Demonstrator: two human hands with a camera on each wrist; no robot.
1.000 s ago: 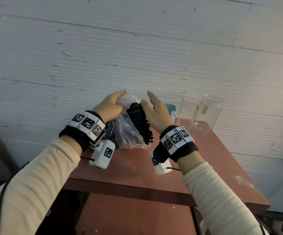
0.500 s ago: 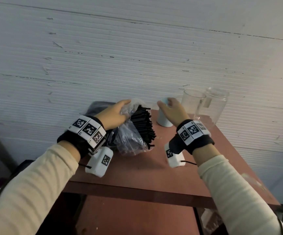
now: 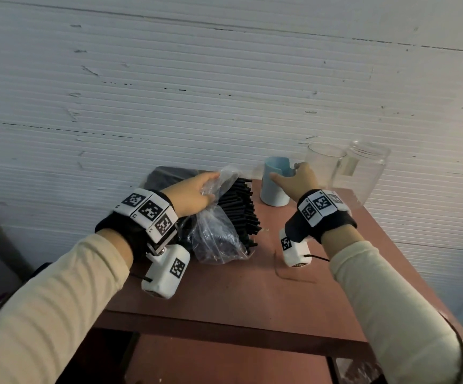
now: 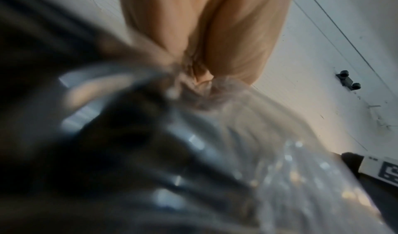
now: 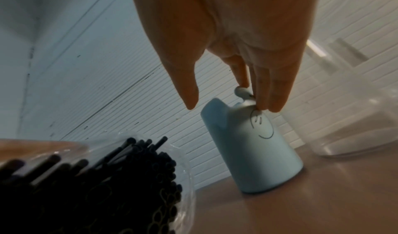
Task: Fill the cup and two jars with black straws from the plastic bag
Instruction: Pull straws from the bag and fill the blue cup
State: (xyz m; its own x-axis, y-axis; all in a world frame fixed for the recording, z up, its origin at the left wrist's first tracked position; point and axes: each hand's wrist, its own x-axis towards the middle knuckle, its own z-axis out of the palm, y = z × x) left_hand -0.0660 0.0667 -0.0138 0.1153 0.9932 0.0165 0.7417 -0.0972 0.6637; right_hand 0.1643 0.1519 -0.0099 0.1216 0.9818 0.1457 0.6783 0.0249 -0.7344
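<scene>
the right hand (image 3: 294, 181) gripped the rim of the upright blue cup (image 3: 274, 189) just right of the plastic bag (image 3: 216, 231), whose black straws (image 3: 241, 212) pointed toward it, left hand (image 3: 194, 192) pinching the bag's film

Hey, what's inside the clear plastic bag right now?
A dense bundle of black straws, ends poking from the plastic bag mouth. The left hand gripping the bag hides part of it.

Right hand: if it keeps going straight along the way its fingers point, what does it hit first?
The right hand is already at the blue cup, fingertips on its rim. Pushed on, it would probably tip the cup toward the wall; depth there is unclear.
</scene>
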